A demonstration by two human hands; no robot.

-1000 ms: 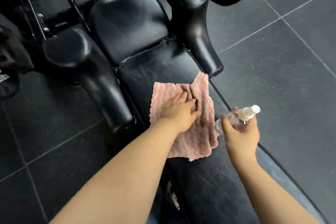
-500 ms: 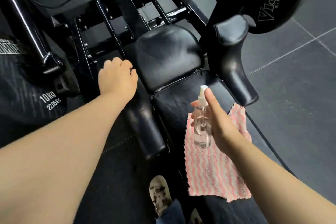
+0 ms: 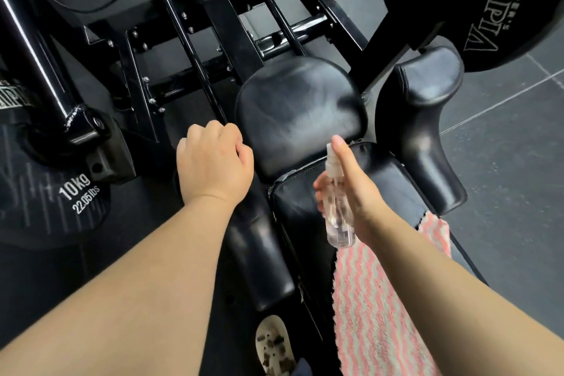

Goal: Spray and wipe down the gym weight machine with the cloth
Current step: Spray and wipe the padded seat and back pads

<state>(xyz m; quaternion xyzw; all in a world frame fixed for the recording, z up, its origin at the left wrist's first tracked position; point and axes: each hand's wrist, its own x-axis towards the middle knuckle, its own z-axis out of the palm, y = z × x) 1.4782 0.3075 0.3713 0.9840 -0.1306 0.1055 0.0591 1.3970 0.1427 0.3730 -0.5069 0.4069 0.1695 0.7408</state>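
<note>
Bench pad [image 3: 360,180]: cloth [image 3: 375,308] under R hand [image 3: 357,192] w/ spray bottle [image 3: 337,217].

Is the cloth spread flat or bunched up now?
Spread flat: the cloth lies open on the bench pad, stripes showing, with no hand on it.

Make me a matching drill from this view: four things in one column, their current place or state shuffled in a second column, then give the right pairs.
Things
1. clear plastic spray bottle with white nozzle
2. pink-and-white striped cloth
3. left hand
4. black weight plate marked 10kg

Places or states
A. lying loose on the black padded bench, held by no hand
B. at the far left, beside the machine frame
C. upright in the right hand, forefinger on the nozzle
D. curled into a loose fist over the left black shoulder pad

Pairs: 1-C, 2-A, 3-D, 4-B
</note>
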